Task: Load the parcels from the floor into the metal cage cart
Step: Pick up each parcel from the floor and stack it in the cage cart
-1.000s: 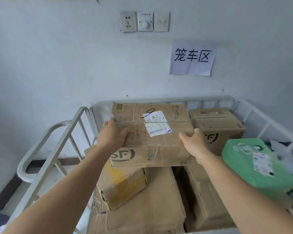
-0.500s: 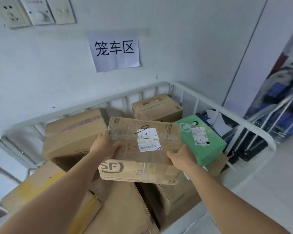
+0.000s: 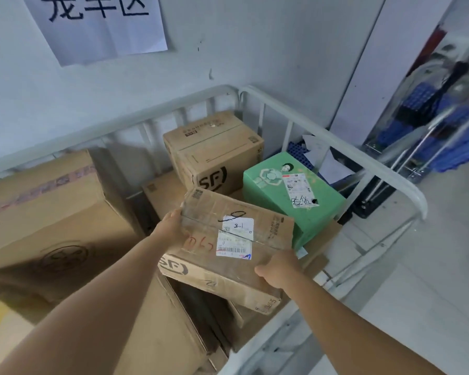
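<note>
Pale grey painted wall (image 3: 255, 50) ahead of hands; white paper sign with black handwritten characters (image 3: 98, 25) taped above-left. Light grey smooth floor (image 3: 431, 280) to right.

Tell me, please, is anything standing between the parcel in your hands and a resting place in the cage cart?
Nothing visible blocks it. The SF carton, gripped by the left hand and right hand, is already inside the cage cart's rail, above the lower cartons, beside the green parcel.
</note>
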A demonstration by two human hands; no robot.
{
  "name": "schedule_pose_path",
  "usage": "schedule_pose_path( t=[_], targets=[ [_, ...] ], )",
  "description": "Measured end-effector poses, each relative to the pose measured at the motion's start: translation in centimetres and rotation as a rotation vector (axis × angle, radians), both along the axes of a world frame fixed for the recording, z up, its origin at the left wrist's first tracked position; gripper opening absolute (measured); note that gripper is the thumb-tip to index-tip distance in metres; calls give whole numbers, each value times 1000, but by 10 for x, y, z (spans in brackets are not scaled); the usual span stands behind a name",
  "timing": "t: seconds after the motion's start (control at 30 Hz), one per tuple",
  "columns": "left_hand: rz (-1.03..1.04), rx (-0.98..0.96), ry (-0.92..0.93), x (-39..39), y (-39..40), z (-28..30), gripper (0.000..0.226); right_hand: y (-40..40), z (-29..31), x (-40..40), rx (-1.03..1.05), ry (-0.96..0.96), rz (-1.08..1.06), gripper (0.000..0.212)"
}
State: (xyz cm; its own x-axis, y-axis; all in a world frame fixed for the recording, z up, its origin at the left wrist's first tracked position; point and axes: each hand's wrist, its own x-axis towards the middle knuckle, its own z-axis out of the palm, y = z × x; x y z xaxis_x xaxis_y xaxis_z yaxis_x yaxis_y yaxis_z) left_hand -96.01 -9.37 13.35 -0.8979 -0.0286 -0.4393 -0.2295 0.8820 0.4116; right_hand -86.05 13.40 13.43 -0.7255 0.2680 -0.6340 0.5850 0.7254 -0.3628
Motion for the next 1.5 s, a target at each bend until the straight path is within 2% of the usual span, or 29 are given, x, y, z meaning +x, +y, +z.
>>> schedule_pose_path(
  t=[0.1,0.2,0.23,0.33,0.4,0.5,0.63,0.73,0.93,1.2,1.37,1.5],
  targets=[
    [12,90,-20,-14,5,-17,73,6,-10,-3,-15,-86,-49,70],
    [-8,98,3,-20,7,-31,62,8,-18,-8,26,-104,-58,64],
    [-12,69,9,-18,8,-34,60,9,-18,-11,49,-91,-52,68],
    [-9,1,26,-7,6,-44,64,10,-22,-19,95,2,-27,106],
    [25,-74,63,3,5,-48,71,11,-19,-27,156,66,73,115],
    [211,-123,55,28,13,-48,84,17,-15,-45,238,128,274,113],
    [463,144,-112,57,30,-40,100,25,-22,-63,265,55,356,113],
    [514,254,-66,52,34,-47,101,31,-27,-66,263,30,332,114],
    [454,322,45,20,45,-53,91,43,-31,-57,298,30,270,113],
    [388,350,41,-23,56,-55,87,42,-33,-58,345,57,240,105],
    [340,288,46,-17,58,-54,82,37,-32,-63,334,61,255,110],
    [191,146,16,4,58,-51,80,34,-25,-57,305,88,297,108]
  ],
)
